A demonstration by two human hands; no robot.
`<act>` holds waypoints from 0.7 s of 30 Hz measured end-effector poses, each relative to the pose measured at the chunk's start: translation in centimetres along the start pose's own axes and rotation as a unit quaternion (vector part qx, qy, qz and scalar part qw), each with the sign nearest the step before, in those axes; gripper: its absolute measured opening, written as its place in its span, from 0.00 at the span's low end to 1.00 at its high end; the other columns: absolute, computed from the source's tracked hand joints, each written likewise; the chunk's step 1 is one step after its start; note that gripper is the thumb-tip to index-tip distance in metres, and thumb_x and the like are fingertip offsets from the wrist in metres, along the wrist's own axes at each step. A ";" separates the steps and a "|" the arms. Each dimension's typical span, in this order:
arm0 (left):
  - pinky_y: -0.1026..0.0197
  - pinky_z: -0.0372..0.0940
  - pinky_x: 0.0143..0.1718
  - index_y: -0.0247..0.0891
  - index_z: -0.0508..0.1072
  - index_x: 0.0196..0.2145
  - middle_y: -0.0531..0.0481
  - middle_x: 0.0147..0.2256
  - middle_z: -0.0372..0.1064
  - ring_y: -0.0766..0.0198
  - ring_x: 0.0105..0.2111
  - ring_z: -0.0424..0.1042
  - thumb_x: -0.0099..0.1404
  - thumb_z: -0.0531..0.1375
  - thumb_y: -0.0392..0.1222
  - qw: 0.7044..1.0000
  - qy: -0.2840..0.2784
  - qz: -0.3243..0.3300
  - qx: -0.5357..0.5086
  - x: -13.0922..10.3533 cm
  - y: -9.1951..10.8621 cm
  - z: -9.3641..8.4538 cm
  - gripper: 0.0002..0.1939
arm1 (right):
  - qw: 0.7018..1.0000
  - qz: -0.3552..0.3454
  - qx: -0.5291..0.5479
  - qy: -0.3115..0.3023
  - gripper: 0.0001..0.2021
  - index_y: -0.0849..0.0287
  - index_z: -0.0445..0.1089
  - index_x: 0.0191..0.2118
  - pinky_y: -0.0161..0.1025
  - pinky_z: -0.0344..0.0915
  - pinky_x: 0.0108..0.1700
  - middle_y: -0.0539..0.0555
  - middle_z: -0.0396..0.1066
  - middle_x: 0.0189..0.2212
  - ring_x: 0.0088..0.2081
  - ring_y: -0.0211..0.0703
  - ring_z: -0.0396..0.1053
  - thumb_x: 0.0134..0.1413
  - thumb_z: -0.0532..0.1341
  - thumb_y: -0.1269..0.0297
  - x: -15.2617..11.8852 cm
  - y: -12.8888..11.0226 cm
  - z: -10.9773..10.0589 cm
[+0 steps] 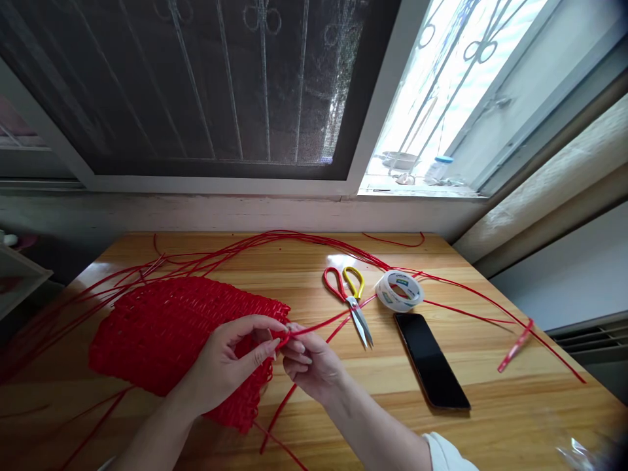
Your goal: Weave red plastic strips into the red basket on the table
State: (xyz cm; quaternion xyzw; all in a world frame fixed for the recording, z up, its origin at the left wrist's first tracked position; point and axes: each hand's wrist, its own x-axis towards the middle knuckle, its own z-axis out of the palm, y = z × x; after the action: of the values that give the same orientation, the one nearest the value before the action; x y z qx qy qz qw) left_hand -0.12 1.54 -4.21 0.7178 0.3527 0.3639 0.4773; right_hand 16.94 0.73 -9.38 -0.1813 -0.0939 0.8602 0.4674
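Observation:
A red woven piece (161,327) lies on the left half of the wooden table, with long red strands trailing from it. At its right edge my left hand (235,360) pinches a red strand between thumb and fingers. My right hand (311,360) meets it there, its fingers curled round the same red strand (324,322), which runs on to the right toward the scissors. The two hands' fingertips are almost touching. Exactly how the strand passes through the weave at the fingertips is too small to tell.
Scissors (354,307) with red and yellow handles lie right of my hands. Beyond them are a tape roll (399,291) and a black phone (432,361). Loose red strands (294,235) arc along the table's back edge (220,237), below a window.

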 end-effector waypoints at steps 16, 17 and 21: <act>0.66 0.61 0.42 0.45 0.62 0.45 0.52 0.40 0.61 0.69 0.39 0.64 0.67 0.52 0.38 0.985 0.037 0.035 0.164 -1.2 -0.1 -0.9 0.09 | 0.982 0.130 -0.125 -0.062 0.12 0.60 0.58 0.27 0.30 0.40 0.18 0.44 0.54 0.18 0.17 0.28 0.49 0.49 0.61 0.60 0.5 0.6 -0.8; 0.66 0.61 0.42 0.45 0.62 0.45 0.52 0.39 0.61 0.69 0.39 0.64 0.67 0.52 0.38 0.986 0.036 0.034 0.157 -1.2 -0.1 -0.9 0.09 | 0.978 0.138 -0.148 -0.059 0.12 0.59 0.57 0.26 0.30 0.40 0.18 0.43 0.52 0.17 0.16 0.29 0.47 0.48 0.60 0.58 0.8 0.3 -0.6; 0.66 0.61 0.41 0.43 0.63 0.43 0.52 0.36 0.61 0.69 0.37 0.64 0.66 0.53 0.38 0.988 0.047 0.044 0.137 -0.9 -0.2 -0.5 0.07 | 0.952 0.135 -0.270 -0.046 0.13 0.57 0.52 0.22 0.32 0.42 0.20 0.41 0.45 0.14 0.16 0.30 0.42 0.46 0.55 0.56 1.5 -0.4 0.1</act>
State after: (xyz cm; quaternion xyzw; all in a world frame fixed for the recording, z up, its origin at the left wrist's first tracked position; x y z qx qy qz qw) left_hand -1.05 1.03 -4.41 0.7736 0.3889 0.3662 0.3409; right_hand 16.45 2.22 -9.49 -0.2720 -0.3187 0.8653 0.2752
